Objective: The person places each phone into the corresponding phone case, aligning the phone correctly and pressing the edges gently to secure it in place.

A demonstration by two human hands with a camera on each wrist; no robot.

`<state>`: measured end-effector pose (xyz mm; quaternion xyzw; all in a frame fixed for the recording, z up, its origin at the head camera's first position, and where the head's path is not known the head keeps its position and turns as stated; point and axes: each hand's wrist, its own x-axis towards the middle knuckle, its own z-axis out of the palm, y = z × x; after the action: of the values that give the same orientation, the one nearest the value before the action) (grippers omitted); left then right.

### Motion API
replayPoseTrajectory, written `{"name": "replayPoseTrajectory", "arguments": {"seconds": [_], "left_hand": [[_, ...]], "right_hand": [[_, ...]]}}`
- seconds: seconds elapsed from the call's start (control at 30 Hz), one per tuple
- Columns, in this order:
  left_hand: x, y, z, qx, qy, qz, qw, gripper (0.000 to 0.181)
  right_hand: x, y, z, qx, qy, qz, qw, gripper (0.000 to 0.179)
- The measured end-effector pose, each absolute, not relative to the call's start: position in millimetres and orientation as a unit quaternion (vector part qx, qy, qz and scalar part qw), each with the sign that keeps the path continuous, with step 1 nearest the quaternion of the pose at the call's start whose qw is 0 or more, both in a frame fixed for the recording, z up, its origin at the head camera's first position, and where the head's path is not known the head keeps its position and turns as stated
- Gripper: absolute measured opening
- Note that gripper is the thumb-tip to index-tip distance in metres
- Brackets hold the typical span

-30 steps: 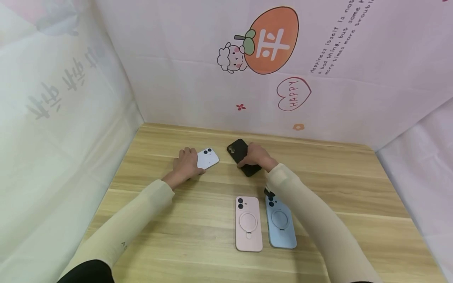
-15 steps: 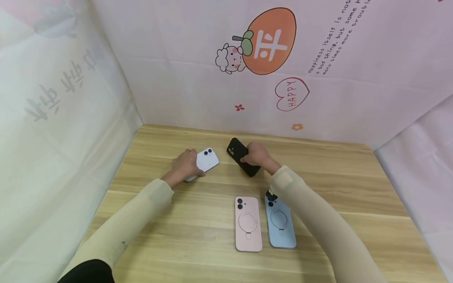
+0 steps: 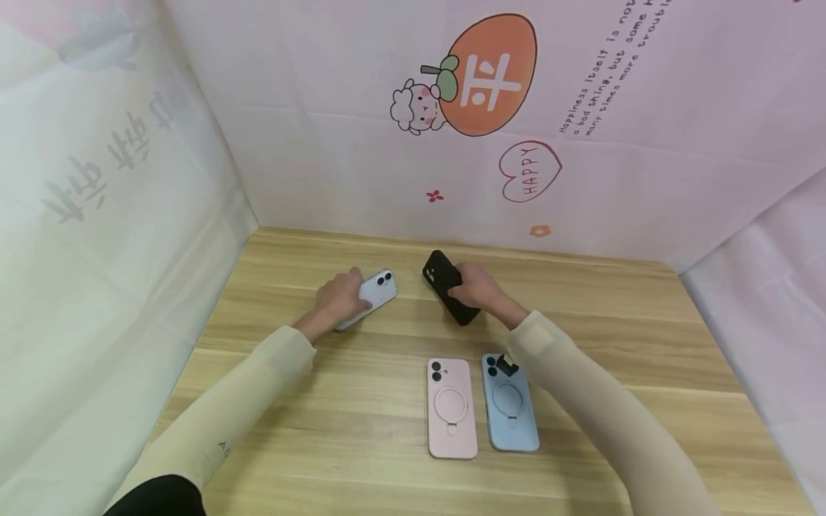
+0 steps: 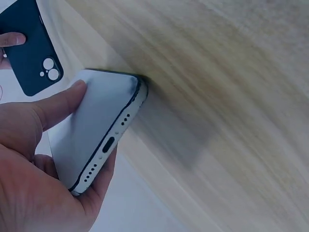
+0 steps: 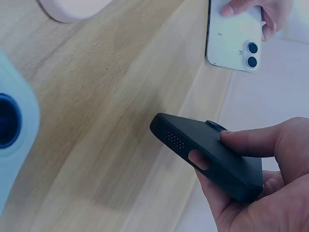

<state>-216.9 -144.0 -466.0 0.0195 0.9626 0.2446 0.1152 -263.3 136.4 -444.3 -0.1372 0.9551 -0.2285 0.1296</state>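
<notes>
My left hand [image 3: 340, 297] grips a white phone [image 3: 381, 290] by its edges, thumb on the back. In the left wrist view the phone [image 4: 91, 116] is tilted, its port end facing the camera. A black phone case [image 3: 442, 275] is held in my right hand [image 3: 480, 288], tilted over the table. Seen from the right wrist, the thumb presses the back of the case [image 5: 205, 147], and skin shows through its end cutout. The case's camera holes look light from the left wrist. Phone and case are apart, the phone on the left.
Nearer on the wooden table [image 3: 323, 444] lie a pink phone case [image 3: 452, 446] and a light blue phone case [image 3: 514, 436], side by side, each with a ring on its back. Printed white cloth [image 3: 348, 172] walls the table's back and sides.
The white phone has tipped up more in my left hand. My right hand has raised and tilted the black case, shifting slightly right. The pink and blue cases stay in place.
</notes>
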Motion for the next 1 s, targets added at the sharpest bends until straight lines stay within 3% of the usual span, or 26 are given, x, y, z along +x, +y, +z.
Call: {"name": "replayPoseTrajectory", "arguments": {"seconds": [0.2, 0.53, 1.0], "left_hand": [[-216.2, -149.0, -466.7, 0.021, 0.952, 0.281, 0.115, 0.051], [-205.5, -140.6, -459.0, -0.015, 0.884, 0.453, 0.111, 0.035], [-178.1, -106.8, -451.9, -0.061, 0.662, 0.720, 0.199, 0.046]], "right_hand": [[-254.8, 143.0, -434.6, -0.132, 0.951, -0.245, 0.132, 0.026], [-248.9, 157.9, -429.1, -0.103, 0.937, -0.301, 0.144, 0.029], [-238.3, 169.2, -407.4, -0.018, 0.835, -0.511, 0.203, 0.032]]}}
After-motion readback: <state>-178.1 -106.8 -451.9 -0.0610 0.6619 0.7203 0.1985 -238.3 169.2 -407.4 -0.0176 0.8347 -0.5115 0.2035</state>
